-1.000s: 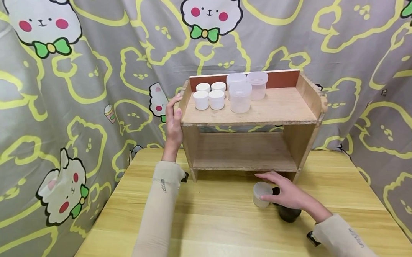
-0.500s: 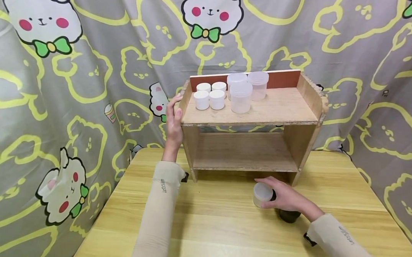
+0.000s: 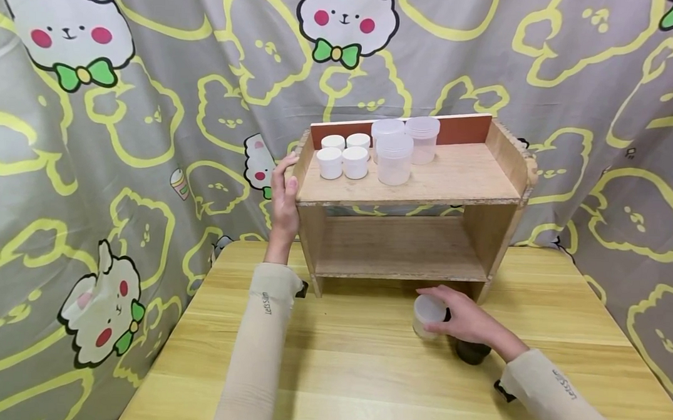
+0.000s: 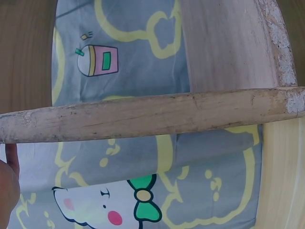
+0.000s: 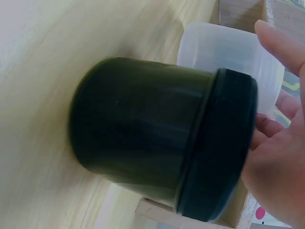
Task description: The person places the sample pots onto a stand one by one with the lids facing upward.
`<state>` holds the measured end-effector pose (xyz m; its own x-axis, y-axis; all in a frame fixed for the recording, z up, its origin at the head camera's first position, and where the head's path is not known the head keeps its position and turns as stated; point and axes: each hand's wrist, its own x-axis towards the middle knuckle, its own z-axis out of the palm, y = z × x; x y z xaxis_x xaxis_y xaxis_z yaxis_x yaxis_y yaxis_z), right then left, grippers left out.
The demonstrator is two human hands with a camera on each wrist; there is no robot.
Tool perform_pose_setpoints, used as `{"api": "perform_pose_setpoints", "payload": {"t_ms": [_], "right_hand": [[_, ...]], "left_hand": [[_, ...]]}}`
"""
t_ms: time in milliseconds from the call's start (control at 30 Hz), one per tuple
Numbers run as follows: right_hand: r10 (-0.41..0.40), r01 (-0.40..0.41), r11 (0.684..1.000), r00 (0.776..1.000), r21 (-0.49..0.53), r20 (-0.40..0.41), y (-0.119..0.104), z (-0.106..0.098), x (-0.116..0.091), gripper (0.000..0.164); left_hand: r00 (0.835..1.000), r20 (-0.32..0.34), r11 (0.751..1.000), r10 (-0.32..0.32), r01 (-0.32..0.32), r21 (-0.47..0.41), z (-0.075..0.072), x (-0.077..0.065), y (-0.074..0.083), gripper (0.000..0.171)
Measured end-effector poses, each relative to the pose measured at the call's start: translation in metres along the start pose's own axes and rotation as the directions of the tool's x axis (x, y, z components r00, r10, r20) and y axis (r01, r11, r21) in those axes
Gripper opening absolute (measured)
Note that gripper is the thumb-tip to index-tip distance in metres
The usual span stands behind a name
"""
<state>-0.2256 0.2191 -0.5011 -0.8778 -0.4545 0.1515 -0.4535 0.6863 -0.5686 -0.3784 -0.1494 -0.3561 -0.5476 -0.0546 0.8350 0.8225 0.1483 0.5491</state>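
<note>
Gripping the clear jar with the right hand, thumb on the near side, fingertips towards the far side. Cannot tell whether standing on the table or just clear of it. Can see little of the dark jar in the head view, close under the right palm; can see almost all of it, thick lid included, in the right wrist view. Resting the left hand, not clenched, against the outer side of the shelf. Get only a sliver of that hand in the left wrist view, at a worn panel edge. Can make out four tubs and three tall jars in the head view alone, just right of the left hand.
</note>
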Motion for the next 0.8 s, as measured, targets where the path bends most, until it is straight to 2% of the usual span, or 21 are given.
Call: {"api": "perform_pose_setpoints", "payload": {"t_ms": [233, 500, 600, 800], "right_hand": [[-0.007, 0.008, 1.0, 1.0, 0.029, -0.014, -0.004, -0.004, 0.0, 0.07], [-0.03, 0.034, 0.999, 0.995, 0.034, -0.094, -0.008, -0.007, 0.001, 0.07], [-0.037, 0.042, 0.998, 0.992, 0.04, -0.119, -0.012, -0.009, 0.001, 0.07], [-0.046, 0.054, 0.998, 0.981, 0.042, -0.188, -0.02, -0.015, 0.002, 0.068]], "left_hand": [[1.0, 0.003, 1.0, -0.009, 0.009, -0.01, 0.0, -0.001, 0.0, 0.049], [1.0, -0.001, 1.0, -0.02, 0.02, 0.001, 0.0, -0.001, 0.003, 0.049], [1.0, -0.005, 0.999, -0.031, 0.031, 0.014, 0.001, -0.001, 0.01, 0.049], [1.0, 0.001, 1.0, -0.027, 0.027, 0.006, 0.004, -0.002, 0.037, 0.047]]}}
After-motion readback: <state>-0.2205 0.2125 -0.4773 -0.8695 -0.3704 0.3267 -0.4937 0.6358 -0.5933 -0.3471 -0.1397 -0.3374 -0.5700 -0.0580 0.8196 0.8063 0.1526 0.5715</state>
